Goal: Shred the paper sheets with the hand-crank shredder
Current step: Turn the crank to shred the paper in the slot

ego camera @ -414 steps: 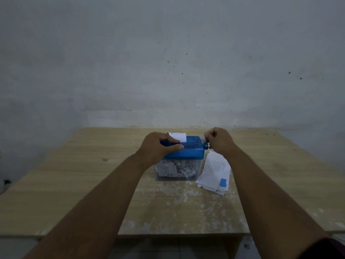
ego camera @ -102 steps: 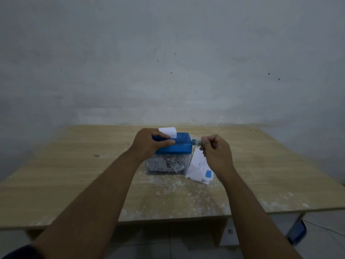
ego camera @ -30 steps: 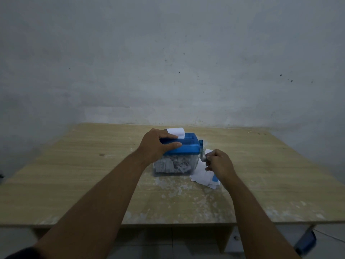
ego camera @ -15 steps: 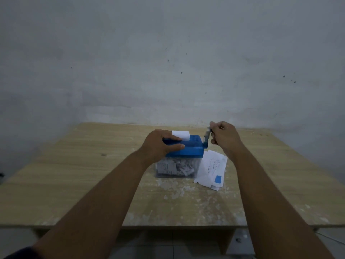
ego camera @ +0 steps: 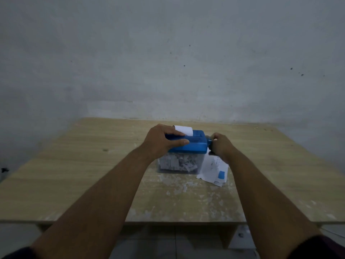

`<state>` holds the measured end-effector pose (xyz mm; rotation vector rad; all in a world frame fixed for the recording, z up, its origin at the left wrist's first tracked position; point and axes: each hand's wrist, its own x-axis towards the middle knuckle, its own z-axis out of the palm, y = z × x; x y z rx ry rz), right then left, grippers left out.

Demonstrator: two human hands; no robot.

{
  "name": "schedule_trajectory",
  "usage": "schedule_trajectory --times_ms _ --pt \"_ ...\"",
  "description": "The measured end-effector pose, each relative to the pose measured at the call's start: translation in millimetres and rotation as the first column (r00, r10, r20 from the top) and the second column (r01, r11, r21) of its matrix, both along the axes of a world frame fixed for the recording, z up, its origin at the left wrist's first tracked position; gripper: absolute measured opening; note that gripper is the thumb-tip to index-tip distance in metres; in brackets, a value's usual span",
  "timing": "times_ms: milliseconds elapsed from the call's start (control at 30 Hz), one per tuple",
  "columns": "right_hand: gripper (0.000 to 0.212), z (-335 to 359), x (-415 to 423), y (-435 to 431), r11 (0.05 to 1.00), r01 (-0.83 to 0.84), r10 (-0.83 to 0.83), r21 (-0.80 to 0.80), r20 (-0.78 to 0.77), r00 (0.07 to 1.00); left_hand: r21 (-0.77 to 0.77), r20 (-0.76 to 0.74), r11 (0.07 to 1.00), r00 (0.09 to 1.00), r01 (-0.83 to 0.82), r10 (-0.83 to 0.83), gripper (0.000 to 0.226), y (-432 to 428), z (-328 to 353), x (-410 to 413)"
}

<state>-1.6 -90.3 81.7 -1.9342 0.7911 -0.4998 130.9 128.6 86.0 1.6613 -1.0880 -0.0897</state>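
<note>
A small hand-crank shredder (ego camera: 196,144) with a blue lid and a clear bin full of paper shreds (ego camera: 179,163) stands mid-table. A white paper sheet (ego camera: 183,130) sticks up from the lid's slot. My left hand (ego camera: 162,142) grips the lid's left end, thumb across the front. My right hand (ego camera: 220,146) is curled round the crank at the shredder's right side; the crank is mostly hidden by the fingers. A pile of white paper sheets (ego camera: 214,171) with a blue patch lies on the table right of the bin.
The wooden table (ego camera: 74,174) carries white smears and paper dust in front of the shredder. A grey wall (ego camera: 168,62) stands close behind the table's far edge. The table's front edge runs below my forearms, with tiled floor underneath.
My right hand has swung the crank from its high position down beside the lid's right end. The left hand keeps its hold on the lid; the paper still shows above the slot.
</note>
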Motion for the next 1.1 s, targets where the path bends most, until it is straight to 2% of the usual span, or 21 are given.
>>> schedule_trajectory --times_ms 100,200,333,500,567,767,867,967,1033,1067,1100 --pt "0.013 -21 -15 12 0.990 0.043 -0.044 0.138 -0.001 0.999 -0.008 -0.018 1.000 1.000 -0.003 0.002 0.037 1 -1 -2" --pt "0.020 -38 -29 35 0.965 0.158 -0.176 0.211 0.072 0.982 -0.021 -0.020 1.000 1.000 0.003 -0.003 0.028 1 -1 -3" --pt "0.026 -37 -54 64 0.942 0.236 -0.296 0.240 0.255 0.920 -0.026 -0.013 1.000 1.000 0.000 -0.001 0.027 0 -1 -4" --pt "0.018 11 -70 77 0.964 0.196 -0.251 0.178 0.382 0.889 -0.011 -0.025 1.000 1.000 -0.002 0.002 0.028 0 0 -4" --pt "0.011 31 -66 73 0.978 0.182 -0.205 0.098 0.352 0.913 0.004 -0.019 1.000 1.000 -0.005 0.005 0.029 0 2 -3" --pt "0.022 60 -40 40 0.999 0.051 -0.051 0.007 0.270 0.961 0.054 0.060 0.998 0.998 -0.025 0.022 0.035 0 4 1" --pt "0.028 70 -23 26 0.999 0.023 -0.028 0.024 0.242 0.970 0.049 0.052 0.999 0.999 -0.016 0.013 0.035 0 4 1" --pt "0.028 58 -1 16 0.996 0.067 -0.078 0.059 0.211 0.974 0.029 0.033 1.000 0.999 -0.002 0.001 0.034 1 3 0" --pt "0.013 35 10 8 0.999 0.031 -0.032 0.015 0.053 0.998 0.020 0.026 1.000 1.000 0.004 -0.005 0.033 1 1 -2" --pt "0.006 20 15 5 0.999 0.039 -0.039 0.027 -0.020 0.999 0.018 0.020 1.000 1.000 0.001 -0.001 0.033 1 1 -2" --pt "0.008 8 14 6 0.996 0.054 -0.050 0.077 -0.056 0.997 0.013 0.015 1.000 1.000 -0.003 0.003 0.033 1 1 -2"
